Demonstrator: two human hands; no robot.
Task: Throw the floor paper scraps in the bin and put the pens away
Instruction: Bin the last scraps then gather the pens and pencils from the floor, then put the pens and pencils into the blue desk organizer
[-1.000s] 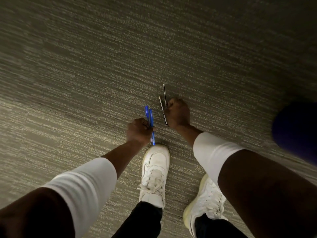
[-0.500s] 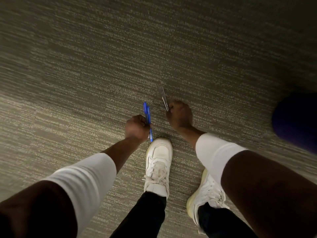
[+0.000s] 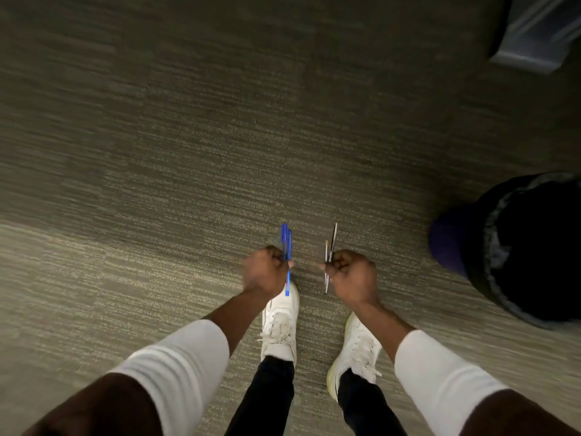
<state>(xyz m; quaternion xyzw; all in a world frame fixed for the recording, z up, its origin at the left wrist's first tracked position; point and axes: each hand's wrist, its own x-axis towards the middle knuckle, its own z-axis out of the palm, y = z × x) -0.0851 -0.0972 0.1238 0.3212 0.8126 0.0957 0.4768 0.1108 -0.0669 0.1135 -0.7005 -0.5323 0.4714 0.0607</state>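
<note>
- left hand (image 3: 267,272): fingers curled tight round 2 blue pens (image 3: 286,247), above the left shoe
- right hand (image 3: 352,275): fist closed on 2 thin dark pens (image 3: 330,250)
- bin (image 3: 515,247): 1, round, dark liner, at right edge, near right hand
- carpet (image 3: 157,152): striped low pile, open ahead and left

two blue pens (image 3: 286,243), two dark pens (image 3: 330,247), one bin (image 3: 490,247)

Likely an office: striped commercial carpet tile (image 3: 188,152), a lined bin (image 3: 518,250), pens (image 3: 286,247) in hand
</note>
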